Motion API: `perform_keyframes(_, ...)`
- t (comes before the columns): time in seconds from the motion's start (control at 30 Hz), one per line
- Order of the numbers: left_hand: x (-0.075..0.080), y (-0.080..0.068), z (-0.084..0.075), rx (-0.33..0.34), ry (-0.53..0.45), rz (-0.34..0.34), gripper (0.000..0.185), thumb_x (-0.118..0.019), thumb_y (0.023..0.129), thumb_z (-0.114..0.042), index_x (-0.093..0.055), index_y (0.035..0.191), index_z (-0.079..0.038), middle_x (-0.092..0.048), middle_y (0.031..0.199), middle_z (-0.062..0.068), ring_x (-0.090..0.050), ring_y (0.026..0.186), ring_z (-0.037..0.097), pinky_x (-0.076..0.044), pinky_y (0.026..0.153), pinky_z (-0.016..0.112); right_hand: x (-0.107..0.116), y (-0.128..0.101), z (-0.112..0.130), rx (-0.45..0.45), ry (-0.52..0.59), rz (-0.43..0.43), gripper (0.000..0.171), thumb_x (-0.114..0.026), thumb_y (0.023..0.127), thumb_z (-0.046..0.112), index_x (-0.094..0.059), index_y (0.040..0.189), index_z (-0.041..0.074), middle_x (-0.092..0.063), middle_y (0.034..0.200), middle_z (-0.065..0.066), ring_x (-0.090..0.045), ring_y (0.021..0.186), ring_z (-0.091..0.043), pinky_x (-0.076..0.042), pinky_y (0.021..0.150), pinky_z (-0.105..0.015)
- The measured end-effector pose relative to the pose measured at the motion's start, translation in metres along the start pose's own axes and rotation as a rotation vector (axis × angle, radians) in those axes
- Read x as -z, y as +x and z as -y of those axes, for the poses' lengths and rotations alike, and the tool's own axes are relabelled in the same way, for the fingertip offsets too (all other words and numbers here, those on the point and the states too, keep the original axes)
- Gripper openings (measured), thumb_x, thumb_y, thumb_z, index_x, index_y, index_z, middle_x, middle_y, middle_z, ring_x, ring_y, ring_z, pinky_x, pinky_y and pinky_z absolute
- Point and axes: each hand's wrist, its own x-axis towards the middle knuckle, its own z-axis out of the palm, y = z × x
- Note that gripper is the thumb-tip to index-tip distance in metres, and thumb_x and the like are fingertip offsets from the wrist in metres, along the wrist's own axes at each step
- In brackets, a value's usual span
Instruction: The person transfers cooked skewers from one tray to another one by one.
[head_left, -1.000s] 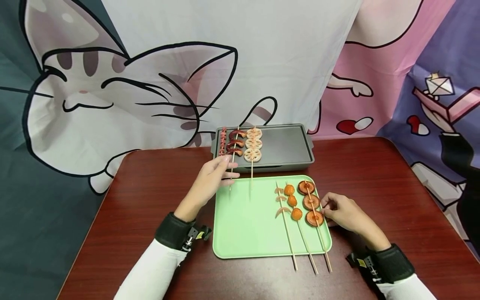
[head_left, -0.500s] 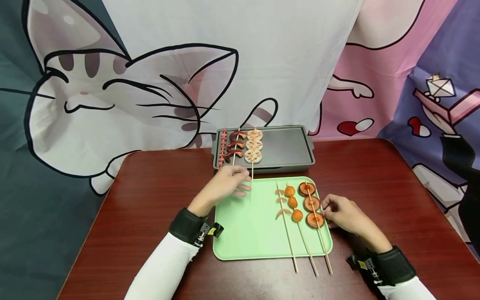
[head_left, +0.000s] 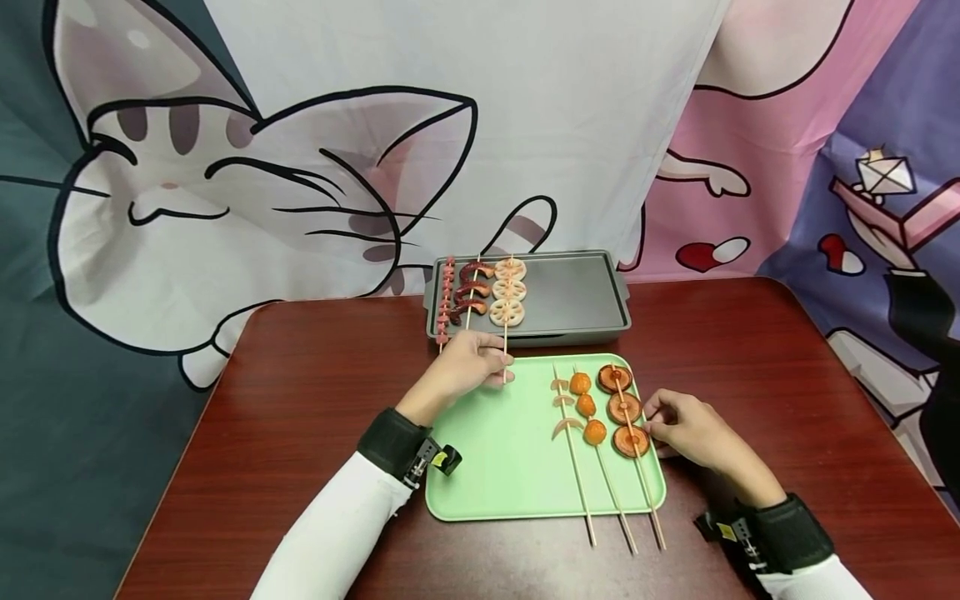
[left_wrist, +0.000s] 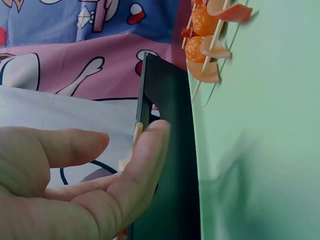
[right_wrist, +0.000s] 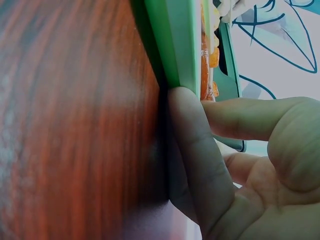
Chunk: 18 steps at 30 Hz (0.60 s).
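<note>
My left hand (head_left: pixel 467 365) is at the bare stick of a lotus root skewer (head_left: pixel 507 313), whose three slices lie on the dark grey tray (head_left: pixel 573 292). In the left wrist view the stick (left_wrist: pixel 138 133) lies along a finger, with the thumb apart from it. My right hand (head_left: pixel 692 427) pinches the right rim of the green tray (head_left: pixel 491 471); the right wrist view shows thumb and finger on either side of that rim. Close to those fingers lies a skewer of round brown mushroom-like slices (head_left: pixel 630 442).
Left of the lotus root lie a skewer of dark curved pieces (head_left: pixel 471 290) and a thin pink one (head_left: pixel 446 292). The green tray also bears a skewer of orange balls (head_left: pixel 587 406) and one of pale curved slices (head_left: pixel 566 425), sticks overhanging the front. A patterned cloth (head_left: pixel 570 125) hangs behind the table (head_left: pixel 315 392).
My left hand has moved right, from the stick of the dark curved pieces to the lotus root stick. The right hand stays at the green tray's rim.
</note>
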Motion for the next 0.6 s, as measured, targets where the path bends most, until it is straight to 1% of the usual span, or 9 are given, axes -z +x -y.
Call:
perform_keyframes(0.1, -0.0002, 0.0025, 0.0001, 0.016, -0.058, -0.009, 0.044, -0.058, 0.103, 0.003, -0.047, 0.145, 0.01, -0.065, 0.13, 0.031, -0.077, 0.092, 0.023, -0.065, 0.082, 0.029, -0.0001, 0.0003, 0.0, -0.004, 0.009, 0.003, 0.008, -0.066, 0.094, 0.0, -0.062, 0.101, -0.002, -0.066, 0.083, -0.008, -0.067, 0.07, -0.014, -0.063, 0.058, -0.027)
perform_keyframes(0.27, -0.0018, 0.0038, 0.0001, 0.022, -0.126, -0.033, 0.042, -0.06, 0.1, 0.008, -0.051, 0.141, 0.012, -0.063, 0.128, 0.035, -0.075, 0.081, 0.016, -0.065, 0.077, 0.026, -0.0008, 0.0006, 0.0001, -0.015, 0.014, 0.004, 0.008, -0.066, 0.095, 0.001, -0.062, 0.101, -0.001, -0.066, 0.083, -0.008, -0.067, 0.071, -0.015, -0.063, 0.058, -0.028)
perform_keyframes(0.37, -0.0026, 0.0045, -0.0005, 0.024, -0.152, -0.045, 0.04, -0.062, 0.098, 0.009, -0.054, 0.137, 0.012, -0.062, 0.127, 0.037, -0.074, 0.077, 0.015, -0.065, 0.076, 0.026, -0.0009, 0.0006, 0.0003, -0.023, 0.019, 0.003, 0.007, -0.066, 0.095, 0.001, -0.062, 0.101, -0.001, -0.066, 0.083, -0.008, -0.067, 0.07, -0.015, -0.063, 0.058, -0.028)
perform_keyframes(0.6, -0.0055, 0.0067, -0.002, 0.035, -0.186, -0.066, 0.041, -0.067, 0.093, 0.013, -0.058, 0.133, 0.011, -0.063, 0.124, 0.038, -0.075, 0.076, 0.017, -0.066, 0.078, 0.029, -0.0012, 0.0002, 0.0003, -0.035, 0.027, -0.002, 0.007, -0.066, 0.095, 0.0, -0.061, 0.1, -0.001, -0.066, 0.083, -0.009, -0.067, 0.069, -0.016, -0.063, 0.057, -0.028)
